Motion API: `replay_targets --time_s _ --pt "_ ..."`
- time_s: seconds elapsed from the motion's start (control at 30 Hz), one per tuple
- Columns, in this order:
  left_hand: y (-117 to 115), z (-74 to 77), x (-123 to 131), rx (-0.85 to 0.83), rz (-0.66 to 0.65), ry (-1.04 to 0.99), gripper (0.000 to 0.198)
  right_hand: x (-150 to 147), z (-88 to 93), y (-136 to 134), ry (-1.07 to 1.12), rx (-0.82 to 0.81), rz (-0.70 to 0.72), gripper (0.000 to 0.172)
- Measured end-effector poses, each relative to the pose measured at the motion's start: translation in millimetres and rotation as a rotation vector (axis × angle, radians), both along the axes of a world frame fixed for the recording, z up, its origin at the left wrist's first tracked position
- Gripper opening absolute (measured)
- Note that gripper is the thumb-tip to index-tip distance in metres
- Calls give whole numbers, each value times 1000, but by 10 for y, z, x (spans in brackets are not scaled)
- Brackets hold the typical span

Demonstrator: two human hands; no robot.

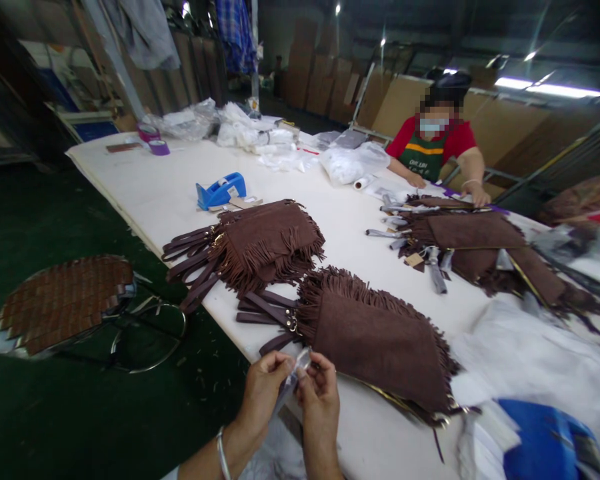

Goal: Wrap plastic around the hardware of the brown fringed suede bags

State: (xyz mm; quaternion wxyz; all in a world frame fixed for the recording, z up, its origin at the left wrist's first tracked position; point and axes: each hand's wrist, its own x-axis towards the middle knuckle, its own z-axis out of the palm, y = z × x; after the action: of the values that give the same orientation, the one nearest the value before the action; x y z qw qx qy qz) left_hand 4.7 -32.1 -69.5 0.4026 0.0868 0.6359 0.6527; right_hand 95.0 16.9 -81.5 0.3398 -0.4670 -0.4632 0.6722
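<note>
My left hand point(261, 393) and my right hand point(320, 400) meet at the table's near edge, both pinched on a small clear plastic strip point(295, 375) held between them. Just beyond my fingers lies a brown suede fringed bag point(380, 333) with its dark straps point(265, 310) pointing left. A silver bangle sits on my left wrist.
A second fringed bag point(265, 243) lies farther left, a third pile point(470, 243) in front of a seated person in a red shirt point(433, 150). On the white table point(145, 187) are a blue tape dispenser point(221, 190), purple tape rolls point(155, 139), plastic bags point(353, 163). A woven stool point(63, 300) stands left.
</note>
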Motion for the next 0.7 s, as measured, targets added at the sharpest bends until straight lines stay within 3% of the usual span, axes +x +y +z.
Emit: replay_targets --time_s 0.17,0.4,0.5,0.7 --pt "2 34 99 -25 86 61 22 -12 16 -2 41 -28 -27 45" --pt "-2 46 148 9 148 -199 22 21 -29 -13 98 -42 -29 43" --pt "4 36 60 -12 54 -373 16 38 -33 -16 106 -46 -33 43" --pt "16 55 -287 -140 -274 -591 18 75 12 -14 155 -107 7 42"
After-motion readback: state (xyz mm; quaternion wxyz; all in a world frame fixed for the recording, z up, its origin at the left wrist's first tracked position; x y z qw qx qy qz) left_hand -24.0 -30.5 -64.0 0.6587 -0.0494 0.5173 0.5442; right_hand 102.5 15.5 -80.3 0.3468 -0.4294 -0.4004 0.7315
